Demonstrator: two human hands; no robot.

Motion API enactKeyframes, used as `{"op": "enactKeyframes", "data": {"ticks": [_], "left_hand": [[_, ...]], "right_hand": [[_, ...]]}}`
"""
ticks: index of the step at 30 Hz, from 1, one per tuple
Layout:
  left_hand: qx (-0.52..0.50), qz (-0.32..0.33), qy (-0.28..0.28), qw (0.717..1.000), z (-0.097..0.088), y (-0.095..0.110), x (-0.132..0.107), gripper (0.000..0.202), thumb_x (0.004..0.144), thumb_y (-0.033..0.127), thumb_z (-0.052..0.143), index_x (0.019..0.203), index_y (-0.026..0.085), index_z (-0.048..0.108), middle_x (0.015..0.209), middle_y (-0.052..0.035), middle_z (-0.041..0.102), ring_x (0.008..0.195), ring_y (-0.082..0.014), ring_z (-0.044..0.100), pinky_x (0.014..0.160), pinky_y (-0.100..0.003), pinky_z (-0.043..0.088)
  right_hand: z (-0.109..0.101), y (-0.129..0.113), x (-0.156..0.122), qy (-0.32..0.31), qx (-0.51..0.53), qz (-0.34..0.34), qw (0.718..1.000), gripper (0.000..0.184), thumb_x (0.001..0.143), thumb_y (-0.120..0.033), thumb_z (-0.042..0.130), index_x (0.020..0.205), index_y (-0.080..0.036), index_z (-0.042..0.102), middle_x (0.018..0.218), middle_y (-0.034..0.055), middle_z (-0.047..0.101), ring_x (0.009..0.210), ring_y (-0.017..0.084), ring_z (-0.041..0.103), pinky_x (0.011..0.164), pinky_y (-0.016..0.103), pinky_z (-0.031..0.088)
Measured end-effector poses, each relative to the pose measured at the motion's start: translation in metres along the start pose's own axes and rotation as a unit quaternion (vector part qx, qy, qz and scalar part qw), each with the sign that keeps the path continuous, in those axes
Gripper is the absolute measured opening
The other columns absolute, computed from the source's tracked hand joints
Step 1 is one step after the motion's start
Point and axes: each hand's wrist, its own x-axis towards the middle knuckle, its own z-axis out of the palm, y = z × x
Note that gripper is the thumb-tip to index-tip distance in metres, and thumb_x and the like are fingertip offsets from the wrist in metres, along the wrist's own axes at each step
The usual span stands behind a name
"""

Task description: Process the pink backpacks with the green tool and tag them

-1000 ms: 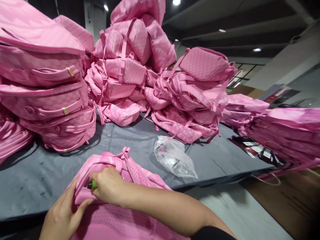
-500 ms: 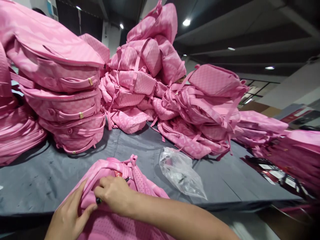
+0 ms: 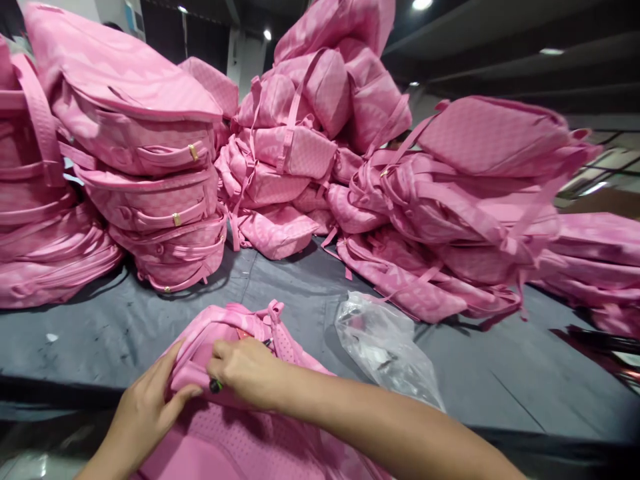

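A pink backpack (image 3: 235,433) lies at the near edge of the grey table (image 3: 75,340), its perforated back panel up. My left hand (image 3: 145,413) pinches the fabric at the bag's top left edge. My right hand (image 3: 247,373) is closed round a small tool with a green and black end (image 3: 216,385), pressed against the bag's top. A bit of red shows inside the bag's opening just above my fingers.
Stacked pink backpacks (image 3: 145,173) stand at the left. A tall heap of pink bags (image 3: 320,133) fills the back and right (image 3: 475,213). A crumpled clear plastic bag (image 3: 387,350) lies right of my arm. Dark packets (image 3: 605,347) lie at the far right.
The camera has moved closer and turned left, so the piles look bigger. My right hand has shifted slightly along the bag's top with the tool; the left hand keeps its pinch.
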Motion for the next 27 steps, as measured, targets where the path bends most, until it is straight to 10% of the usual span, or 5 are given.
{"op": "enactKeyframes", "data": {"ticks": [8,14,19,23,27], "left_hand": [[-0.011,-0.050,-0.037,0.998,-0.007,0.018,0.005,0.060,0.090,0.053,0.054,0.139,0.022,0.043,0.120,-0.0094,0.068,0.105,-0.0227,0.068,0.084,-0.028,0.056],[-0.034,-0.092,-0.061,0.993,-0.003,0.024,0.009,0.061,0.088,0.051,0.057,0.139,0.021,0.043,0.123,-0.0104,0.066,0.108,-0.0230,0.067,0.088,-0.030,0.055],[-0.034,-0.171,-0.132,0.976,-0.014,0.027,0.018,0.072,0.085,0.058,0.057,0.143,0.020,0.035,0.130,-0.0132,0.061,0.106,-0.0259,0.067,0.085,-0.035,0.055],[-0.053,-0.249,-0.196,0.947,-0.022,0.030,0.025,0.076,0.080,0.061,0.059,0.140,0.019,0.040,0.117,-0.0110,0.068,0.100,-0.0278,0.069,0.079,-0.034,0.054],[-0.087,-0.293,-0.209,0.929,-0.030,0.045,0.031,0.044,0.080,0.051,0.062,0.112,0.020,0.061,0.076,-0.0014,0.071,0.072,-0.0218,0.068,0.064,-0.026,0.047]], "right_hand": [[0.014,0.025,-0.091,-0.100,-0.097,0.058,0.988,0.012,0.091,-0.010,0.050,0.092,-0.013,0.061,0.090,0.0061,0.063,0.067,0.015,0.061,0.051,0.027,0.039],[0.027,0.020,-0.075,-0.080,-0.096,0.073,0.990,0.015,0.090,-0.010,0.050,0.100,-0.016,0.060,0.098,0.0067,0.062,0.071,0.017,0.063,0.052,0.027,0.041],[-0.001,0.012,-0.070,0.033,0.020,0.165,0.986,0.032,0.090,-0.003,0.045,0.114,-0.018,0.061,0.097,0.0037,0.067,0.081,0.015,0.063,0.066,0.023,0.046],[0.003,0.027,-0.136,0.127,0.072,0.345,0.927,0.040,0.087,-0.011,0.050,0.125,-0.019,0.060,0.122,0.0105,0.065,0.110,0.021,0.061,0.090,0.029,0.049],[0.059,0.019,-0.232,-0.015,0.208,0.428,0.880,0.049,0.079,-0.018,0.052,0.128,-0.022,0.061,0.108,0.0079,0.073,0.096,0.023,0.070,0.079,0.031,0.055]]}}
